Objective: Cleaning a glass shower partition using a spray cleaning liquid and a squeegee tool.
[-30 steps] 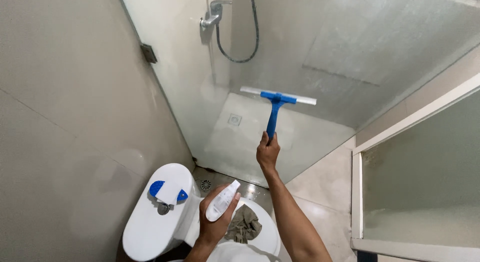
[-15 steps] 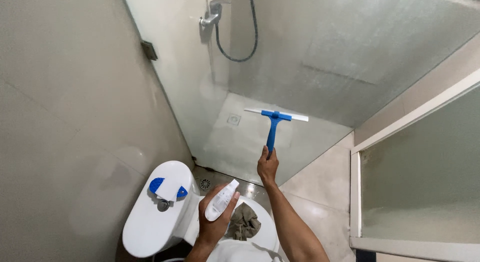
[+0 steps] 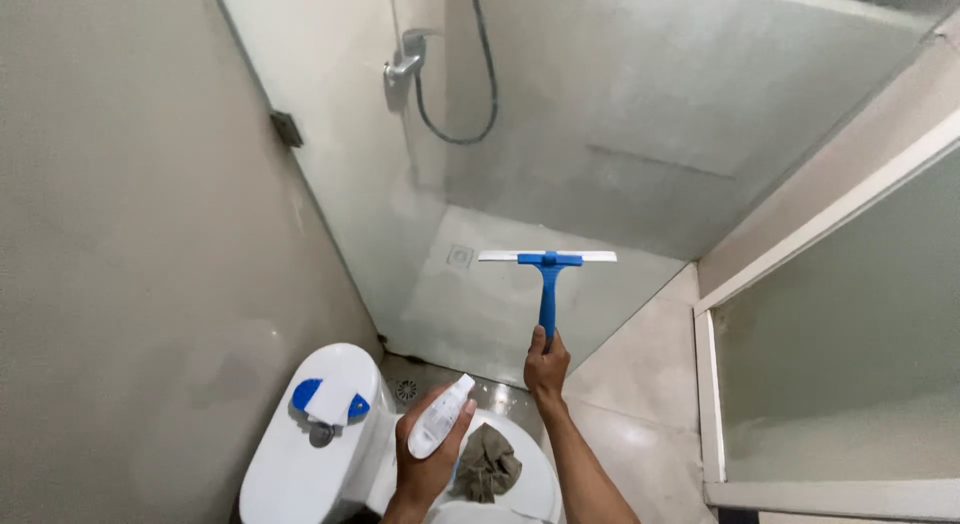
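— So, what's biggest in view?
— A glass shower screen (image 3: 400, 214), running from the top edge down to the floor beside the toilet (image 3: 300, 464). Behind it hang a chrome mixer (image 3: 405, 64) and a dark hose (image 3: 470, 84), and a small square drain (image 3: 460, 255) sits in the shower floor. A frosted door panel (image 3: 850, 354) fills the right side.
— And the toilet?
— White, at the bottom edge, left of centre. Its tank lid carries a blue-and-white flush fitting (image 3: 325, 402). A crumpled grey-brown rag (image 3: 487, 462) lies on the closed seat lid.
— Where's the squeegee (image 3: 548, 274)?
— Upright against the glass, near the middle of the view. Blue handle, pale blade level across the top, above the shower floor.
— Who has it?
— The right hand (image 3: 546, 362), fingers wrapped fully round the bottom of the handle, arm reaching up from the lower edge.
— The left hand (image 3: 425, 464)?
— Closed round a white spray bottle (image 3: 440, 429), held tilted over the toilet, nozzle end up and to the right, just beside the rag.
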